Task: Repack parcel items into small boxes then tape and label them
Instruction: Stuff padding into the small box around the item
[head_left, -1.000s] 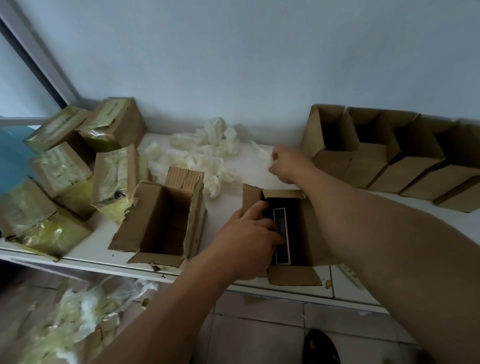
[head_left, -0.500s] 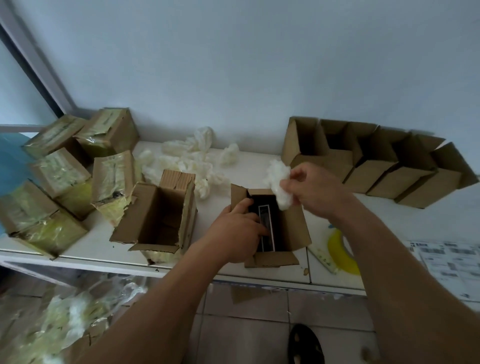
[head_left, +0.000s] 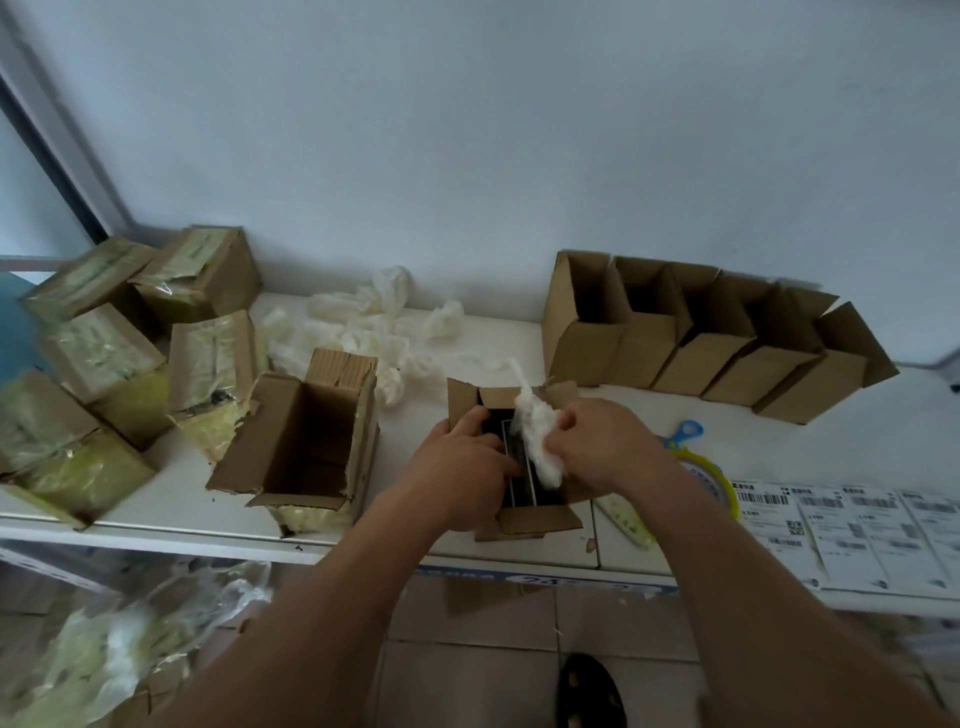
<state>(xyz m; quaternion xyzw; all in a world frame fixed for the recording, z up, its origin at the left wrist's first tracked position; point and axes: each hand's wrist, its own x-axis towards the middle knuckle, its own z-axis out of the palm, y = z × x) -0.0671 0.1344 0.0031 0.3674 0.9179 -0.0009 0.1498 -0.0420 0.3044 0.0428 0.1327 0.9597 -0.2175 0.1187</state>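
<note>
Small box at the desk's front edge holds a dark item; my left hand grips its wall, my right hand pinches white padding over the opening.

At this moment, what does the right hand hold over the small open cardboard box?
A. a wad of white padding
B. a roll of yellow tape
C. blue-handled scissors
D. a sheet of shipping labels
A: the right hand pinches a wad of white padding and pushes it into the small open cardboard box, beside the dark item inside.

The white sheets of shipping labels on the white bench carry barcodes and a QR code, but their print is too small to read. Digits on the blue strip along the bench's front edge are blurred; perhaps "24".
</note>
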